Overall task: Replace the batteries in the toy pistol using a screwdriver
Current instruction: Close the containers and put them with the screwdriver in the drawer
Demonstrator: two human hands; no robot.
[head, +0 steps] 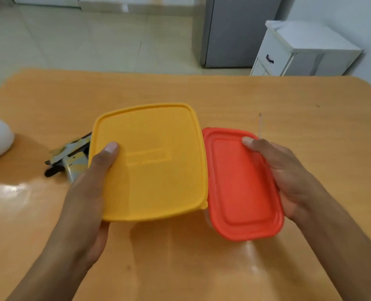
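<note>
Two hands over table [267, 98], left hand [86, 192] grasping yellow-lidded box [158, 131], thumb on top, right hand [288, 177] grasping red-lidded box [241, 192], embossed mark [148, 157] unreadable.

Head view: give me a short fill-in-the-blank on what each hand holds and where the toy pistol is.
1. The left hand holds the larger container, whose lid is ____.
2. The right hand holds the red-lidded container, the ____ of the two.
3. The toy pistol lies on the ____, beside the left hand.
Missing: yellow; smaller; table.
</note>
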